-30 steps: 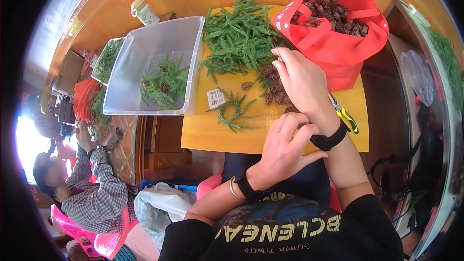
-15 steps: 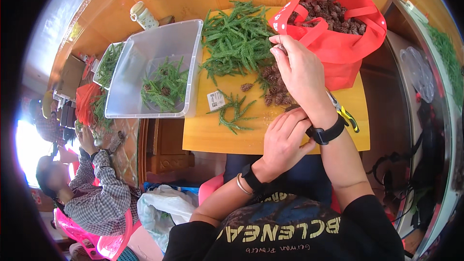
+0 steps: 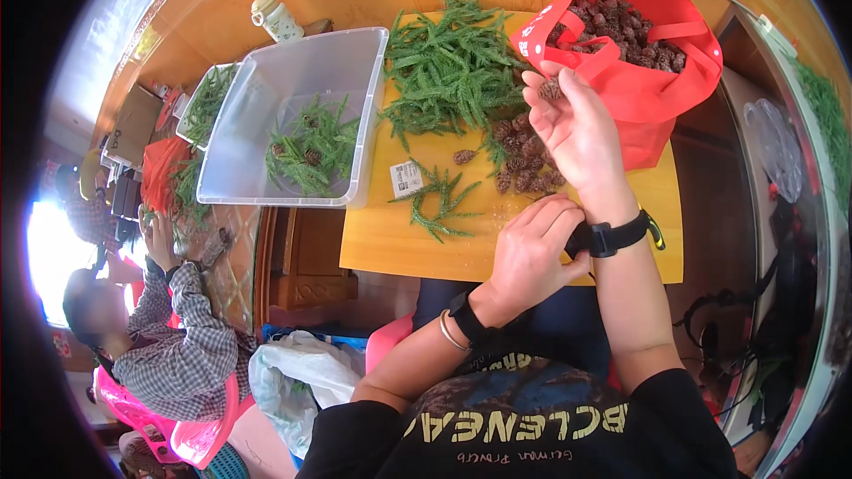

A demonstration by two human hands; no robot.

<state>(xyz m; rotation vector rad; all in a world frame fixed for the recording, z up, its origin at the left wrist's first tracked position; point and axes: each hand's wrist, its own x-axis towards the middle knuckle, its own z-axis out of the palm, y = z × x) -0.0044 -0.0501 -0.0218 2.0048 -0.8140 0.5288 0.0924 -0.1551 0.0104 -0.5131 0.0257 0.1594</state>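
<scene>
My left hand (image 3: pixel 538 253) is closed at the black wristband (image 3: pixel 612 239) on my right wrist, its fingertips on the dark part of it. My right hand (image 3: pixel 581 137) is raised over the table with the palm turned up and the fingers curled. A brown pine cone (image 3: pixel 550 89) shows between its fingers and thumb. Just beyond and left of that hand lies a heap of pine cones (image 3: pixel 525 160). One single pine cone (image 3: pixel 464 157) is apart from the heap, near a green artificial pine sprig (image 3: pixel 435 204) and a white label (image 3: pixel 406 179).
A big pile of green sprigs (image 3: pixel 453 71) covers the far table. At right stands a red bag (image 3: pixel 657 102) full of cones. A clear plastic bin (image 3: pixel 359 160) with sprigs and cones sits left. Another person (image 3: pixel 182 337) works further left. Yellow-black pliers (image 3: pixel 656 232) lie partly behind my right wrist.
My right hand has rolled from a pinch to palm up, moving slightly right, cone still in it. My left hand has moved a little right along the wristband. The view has shifted slightly.
</scene>
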